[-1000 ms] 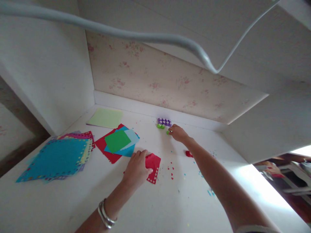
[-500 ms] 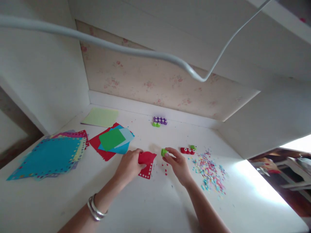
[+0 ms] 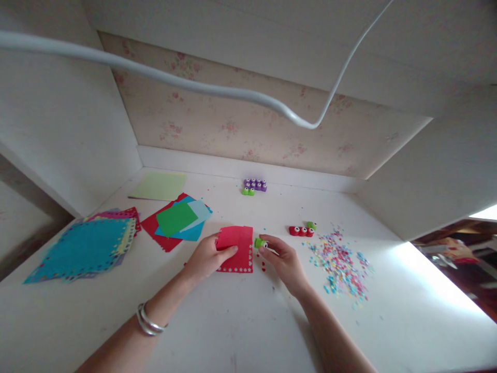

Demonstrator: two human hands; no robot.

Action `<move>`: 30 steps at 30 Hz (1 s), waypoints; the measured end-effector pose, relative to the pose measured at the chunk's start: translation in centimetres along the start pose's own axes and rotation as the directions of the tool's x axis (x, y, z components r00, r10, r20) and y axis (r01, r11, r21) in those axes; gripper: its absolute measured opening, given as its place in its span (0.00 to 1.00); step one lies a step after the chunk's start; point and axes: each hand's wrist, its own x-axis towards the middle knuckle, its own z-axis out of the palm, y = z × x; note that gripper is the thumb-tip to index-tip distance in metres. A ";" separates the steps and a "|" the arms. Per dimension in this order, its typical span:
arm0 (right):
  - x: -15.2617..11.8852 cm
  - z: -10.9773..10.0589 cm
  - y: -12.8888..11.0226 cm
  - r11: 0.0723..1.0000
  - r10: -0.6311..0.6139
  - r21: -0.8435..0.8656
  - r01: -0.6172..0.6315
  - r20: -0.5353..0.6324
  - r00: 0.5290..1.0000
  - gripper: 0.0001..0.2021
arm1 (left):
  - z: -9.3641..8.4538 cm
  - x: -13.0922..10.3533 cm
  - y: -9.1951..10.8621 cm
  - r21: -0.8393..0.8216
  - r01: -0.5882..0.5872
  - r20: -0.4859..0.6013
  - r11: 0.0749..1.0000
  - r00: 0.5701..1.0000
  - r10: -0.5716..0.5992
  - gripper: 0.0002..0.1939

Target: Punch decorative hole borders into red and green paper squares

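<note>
Red paper [image 3: 244, 252] is pinched by left fingers [image 3: 228, 252], leaving its edge free beside the green punch [image 3: 258, 242] right fingers [image 3: 273, 242] grip.

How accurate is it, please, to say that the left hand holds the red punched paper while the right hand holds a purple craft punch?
Not quite: the head view shows the craft punch in the right hand is green, not purple; the left hand holds the red punched paper.
</note>
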 end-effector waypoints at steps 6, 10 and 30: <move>-0.5 0.4 -0.1 0.989 0.090 0.108 -0.098 0.077 0.993 0.21 | 0.3 0.1 -0.4 0.078 -0.052 0.016 0.996 0.999 0.051 0.14; -0.4 0.4 0.0 0.988 0.078 0.129 -0.087 0.072 0.994 0.20 | 0.2 0.2 -0.6 0.108 -0.017 -0.004 0.994 1.000 0.018 0.14; -0.1 0.5 0.9 0.998 -0.039 0.049 0.038 0.028 0.999 0.15 | 0.1 0.4 -1.6 0.181 -0.121 -0.010 0.976 0.992 0.125 0.15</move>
